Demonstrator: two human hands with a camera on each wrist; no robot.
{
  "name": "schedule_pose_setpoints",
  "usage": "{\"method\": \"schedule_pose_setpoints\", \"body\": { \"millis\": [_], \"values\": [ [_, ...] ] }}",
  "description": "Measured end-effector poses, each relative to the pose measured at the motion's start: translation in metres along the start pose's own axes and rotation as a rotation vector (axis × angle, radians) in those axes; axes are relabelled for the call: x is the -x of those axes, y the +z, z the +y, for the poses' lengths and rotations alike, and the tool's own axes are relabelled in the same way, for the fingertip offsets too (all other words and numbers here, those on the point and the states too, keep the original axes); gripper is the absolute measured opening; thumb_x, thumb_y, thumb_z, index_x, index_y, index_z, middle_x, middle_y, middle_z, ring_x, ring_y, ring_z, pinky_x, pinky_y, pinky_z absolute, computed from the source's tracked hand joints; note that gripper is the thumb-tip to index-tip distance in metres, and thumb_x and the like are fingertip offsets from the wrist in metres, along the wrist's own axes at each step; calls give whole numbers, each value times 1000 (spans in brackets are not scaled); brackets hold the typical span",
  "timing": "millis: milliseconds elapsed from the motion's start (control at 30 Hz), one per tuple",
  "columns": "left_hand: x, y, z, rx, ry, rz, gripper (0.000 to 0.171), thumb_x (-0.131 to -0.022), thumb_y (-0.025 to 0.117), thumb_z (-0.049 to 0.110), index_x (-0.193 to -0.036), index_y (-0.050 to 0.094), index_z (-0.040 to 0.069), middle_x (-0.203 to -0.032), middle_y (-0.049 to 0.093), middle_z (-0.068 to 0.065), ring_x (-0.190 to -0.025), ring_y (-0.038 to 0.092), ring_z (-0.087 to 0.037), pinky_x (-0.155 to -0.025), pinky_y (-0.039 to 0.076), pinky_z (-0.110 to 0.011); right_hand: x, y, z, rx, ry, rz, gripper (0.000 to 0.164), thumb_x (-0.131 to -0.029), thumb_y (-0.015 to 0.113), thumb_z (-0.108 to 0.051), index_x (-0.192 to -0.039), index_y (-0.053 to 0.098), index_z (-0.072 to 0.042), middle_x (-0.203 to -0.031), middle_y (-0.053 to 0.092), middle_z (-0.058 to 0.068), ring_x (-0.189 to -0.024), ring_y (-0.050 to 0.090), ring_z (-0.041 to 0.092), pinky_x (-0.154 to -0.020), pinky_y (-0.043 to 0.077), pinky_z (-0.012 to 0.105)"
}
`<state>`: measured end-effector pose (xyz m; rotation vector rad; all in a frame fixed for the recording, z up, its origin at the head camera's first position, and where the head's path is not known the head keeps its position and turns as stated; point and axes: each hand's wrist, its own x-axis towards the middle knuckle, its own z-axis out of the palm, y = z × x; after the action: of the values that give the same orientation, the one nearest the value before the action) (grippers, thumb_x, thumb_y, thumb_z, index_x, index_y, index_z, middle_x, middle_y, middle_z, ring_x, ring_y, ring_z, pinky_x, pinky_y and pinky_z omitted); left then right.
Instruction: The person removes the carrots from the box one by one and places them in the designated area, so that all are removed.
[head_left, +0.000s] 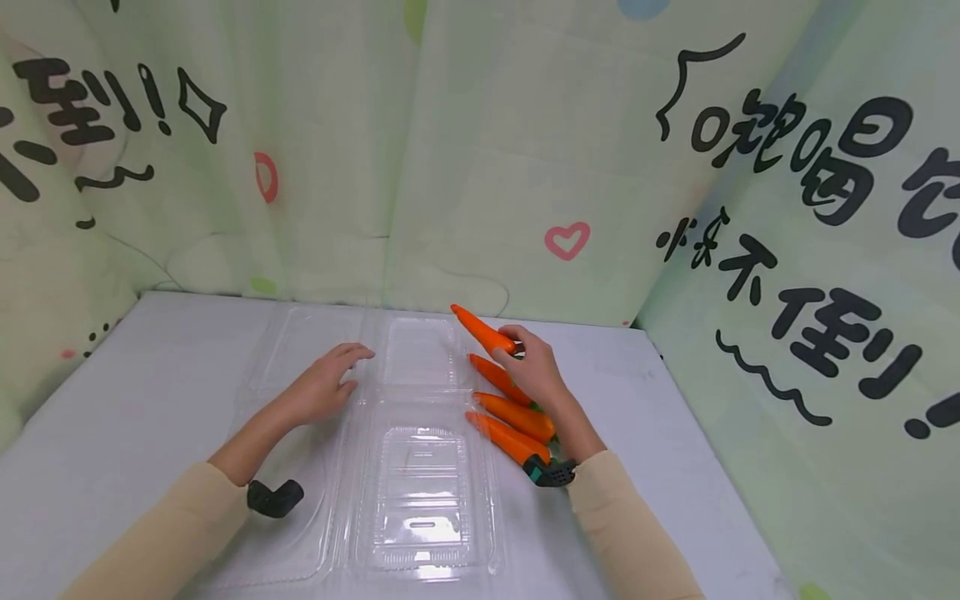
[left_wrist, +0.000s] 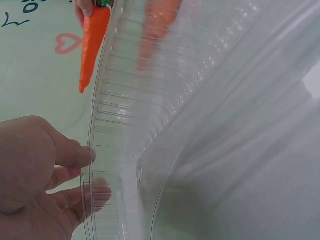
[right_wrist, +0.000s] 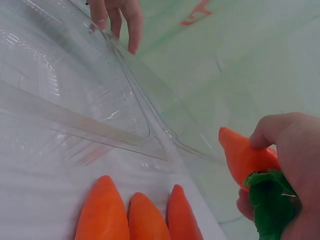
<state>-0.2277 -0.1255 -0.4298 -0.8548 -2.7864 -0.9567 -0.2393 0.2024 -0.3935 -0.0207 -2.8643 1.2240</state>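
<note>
My right hand [head_left: 534, 364] grips an orange carrot [head_left: 482, 328] by its thick end, the thin tip pointing away to the left. Its green top [right_wrist: 274, 205] shows beneath the palm in the right wrist view. Three more carrots lie side by side below that hand: the far carrot [head_left: 497, 375], the middle carrot [head_left: 517, 417] and the near carrot [head_left: 510, 437]. At the far clear plastic container [head_left: 423, 354], my left hand [head_left: 327, 385] stays at the rim with its fingers apart and fairly straight. Some left fingertips [left_wrist: 102, 194] show through the clear plastic.
A second clear plastic container [head_left: 423, 492] stands nearer, its lid [head_left: 285, 533] spread to the left. Both stand on a white table [head_left: 172, 358]. A printed curtain [head_left: 480, 192] rises behind the table and along its sides.
</note>
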Motion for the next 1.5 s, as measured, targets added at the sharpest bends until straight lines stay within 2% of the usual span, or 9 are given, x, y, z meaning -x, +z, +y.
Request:
{"method": "schedule_pose_setpoints", "body": {
  "millis": [367, 733, 933, 1233, 1500],
  "values": [
    [-1, -1, 2, -4, -16, -14, 45, -90, 58, -6, -134, 50, -2, -140, 46, -26, -118, 57, -41, -98, 49, -53, 4, -9, 17, -7, 29, -16, 42, -95, 57, -28, -136, 50, -18, -125, 57, 6, -108, 53, 24, -86, 56, 33],
    [-1, -1, 2, -3, -17, -22, 45, -90, 58, -6, -134, 50, -2, -140, 47, -26, -119, 56, -40, -99, 49, -53, 4, -13, 27, 27, 33, -2, 44, -95, 55, -23, -138, 49, -14, -131, 56, 6, -110, 53, 25, -88, 56, 36],
    [-2, -3, 1, -9, -26, -30, 46, -90, 58, -5, -135, 49, -1, -141, 46, -25, -120, 56, -40, -100, 48, -53, 3, -14, 34, 31, 28, 17, 43, -95, 54, -23, -136, 51, -13, -127, 57, 9, -109, 53, 25, -86, 56, 35],
    [-2, -2, 2, -7, -13, -22, 45, -90, 57, -5, -134, 49, -2, -140, 47, -25, -120, 55, -40, -99, 48, -54, 4, -17, 43, 26, 40, -2, 43, -96, 54, -22, -137, 50, -12, -128, 57, 11, -107, 53, 26, -80, 55, 31],
    [-2, -2, 2, -7, -23, -29, 45, -90, 57, -5, -135, 49, -1, -140, 47, -25, -122, 54, -40, -100, 48, -53, 2, -16, 52, 37, 52, -21, 43, -96, 52, -21, -137, 49, -12, -131, 56, 11, -108, 53, 26, -87, 54, 35]
  ]
}}
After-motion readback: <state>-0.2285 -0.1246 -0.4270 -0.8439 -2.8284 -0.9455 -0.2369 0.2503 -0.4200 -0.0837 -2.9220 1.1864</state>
